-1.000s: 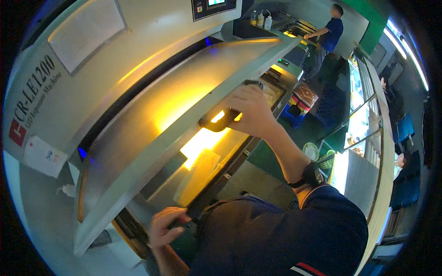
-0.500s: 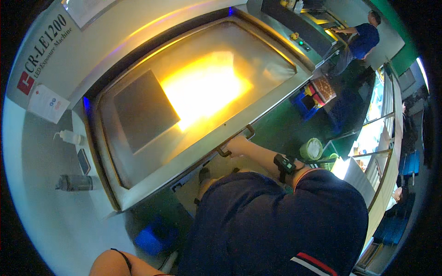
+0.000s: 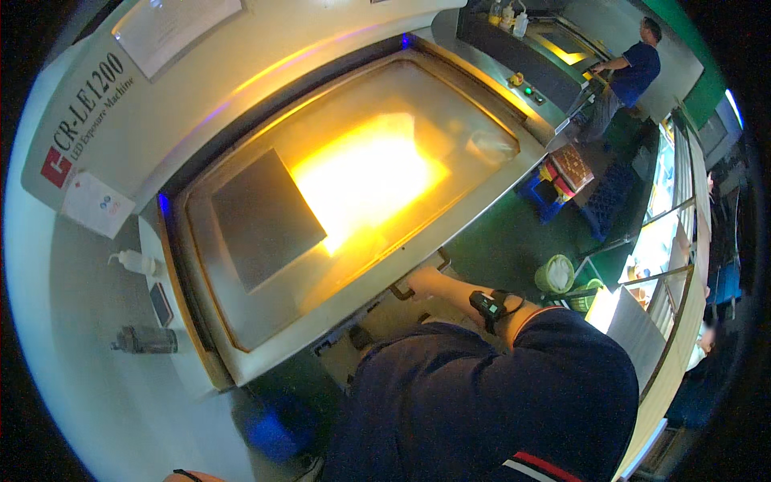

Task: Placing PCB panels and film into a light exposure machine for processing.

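Note:
My right hand (image 3: 423,282) is closed around the curved metal handle (image 3: 399,292) on the front edge of a large exposure machine's framed tray (image 3: 265,353). Its fingers are partly hidden behind the handle. A black device is strapped to that forearm. Under the tray's clear, film-like cover, a dark rectangular panel (image 3: 267,221) lies left of a bright yellow glare. Of my left arm, only a sliver with a dark strap shows at the lower edge; the left hand is out of the picture.
On the ledge at the left are a white squeeze bottle (image 3: 135,262), a phone (image 3: 161,304) and a dark grey bottle (image 3: 144,341). Green baskets (image 3: 555,275) and a stool with a patterned top (image 3: 571,167) stand at the right. A co-worker (image 3: 634,68) stands at another machine.
The view has shifted, so the machine sits slightly lower and further right. My left arm has nearly left the picture. My right hand stays on the handle.

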A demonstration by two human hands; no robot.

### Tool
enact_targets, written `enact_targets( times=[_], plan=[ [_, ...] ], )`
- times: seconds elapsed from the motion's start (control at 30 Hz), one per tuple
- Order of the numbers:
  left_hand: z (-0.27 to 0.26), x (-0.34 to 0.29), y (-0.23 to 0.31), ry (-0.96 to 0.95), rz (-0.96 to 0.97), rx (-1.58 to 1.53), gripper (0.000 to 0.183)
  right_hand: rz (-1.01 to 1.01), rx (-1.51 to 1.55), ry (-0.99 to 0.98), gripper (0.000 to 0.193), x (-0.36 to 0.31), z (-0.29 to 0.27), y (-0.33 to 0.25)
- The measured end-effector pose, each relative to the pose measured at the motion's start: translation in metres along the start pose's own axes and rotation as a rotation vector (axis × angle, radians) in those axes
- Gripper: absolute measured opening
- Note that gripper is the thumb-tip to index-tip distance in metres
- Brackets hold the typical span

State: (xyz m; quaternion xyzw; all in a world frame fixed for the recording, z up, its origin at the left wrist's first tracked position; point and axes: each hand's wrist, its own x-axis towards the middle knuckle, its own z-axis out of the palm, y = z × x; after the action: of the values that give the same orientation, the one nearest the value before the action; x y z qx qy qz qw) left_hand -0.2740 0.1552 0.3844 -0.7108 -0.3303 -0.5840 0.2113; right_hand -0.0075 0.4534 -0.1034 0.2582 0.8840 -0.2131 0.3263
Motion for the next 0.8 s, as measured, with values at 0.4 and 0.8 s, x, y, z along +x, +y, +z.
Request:
enact_targets(
  times=[0.4, 0.8],
  plan=[
    [-0.022, -0.088, -0.082, -0.201, -0.614, -0.431, 0.039, 0.221, -0.072, 0.083, 0.035, -0.004, 0.005, -0.013],
    [-0.061, -0.148, -0.123, -0.371, -0.934, -0.674, 0.038, 0.346, -0.074, 0.016, 0.040, -0.002, 0.003, -0.021]
  ],
)
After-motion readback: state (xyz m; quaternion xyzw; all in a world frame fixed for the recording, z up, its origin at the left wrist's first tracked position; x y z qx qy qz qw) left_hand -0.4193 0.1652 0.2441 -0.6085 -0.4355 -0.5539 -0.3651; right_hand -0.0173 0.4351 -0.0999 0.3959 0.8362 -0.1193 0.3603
